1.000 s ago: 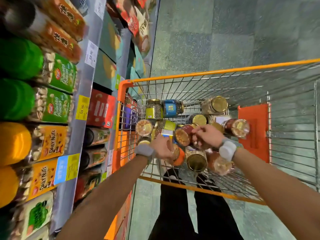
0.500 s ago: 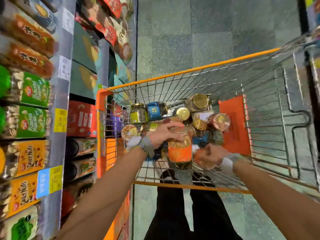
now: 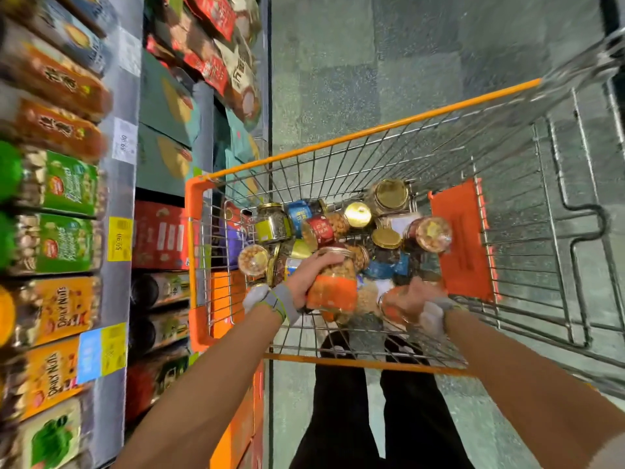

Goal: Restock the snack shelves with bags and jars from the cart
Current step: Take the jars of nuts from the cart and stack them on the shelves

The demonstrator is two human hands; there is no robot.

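- Head view: left hand (image 3: 306,277) grip closed round jar (image 3: 334,289), above the pile (image 3: 358,214) in the cart (image 3: 372,128).
- Near the near rim, right hand (image 3: 411,297) grip wraps a blurred second jar (image 3: 389,308).
- Left cart edge sits just beside shelves (image 3: 118,198); open floor (image 3: 372,62) beyond far rim.

One cart (image 3: 365,135). Loose jars (image 3: 272,225) heaped in it: ten or so that I can tell apart, three showing gold lids (image 3: 389,196) face up. Held: two, an orange-label jar (image 3: 333,292) in my left hand (image 3: 304,282), a second orange-label jar (image 3: 392,309) in my right hand (image 3: 411,298). Shelf (image 3: 115,198) beside me: two green caps (image 3: 10,170), one yellow cap (image 3: 5,314), four price tags (image 3: 120,238) along its edge.
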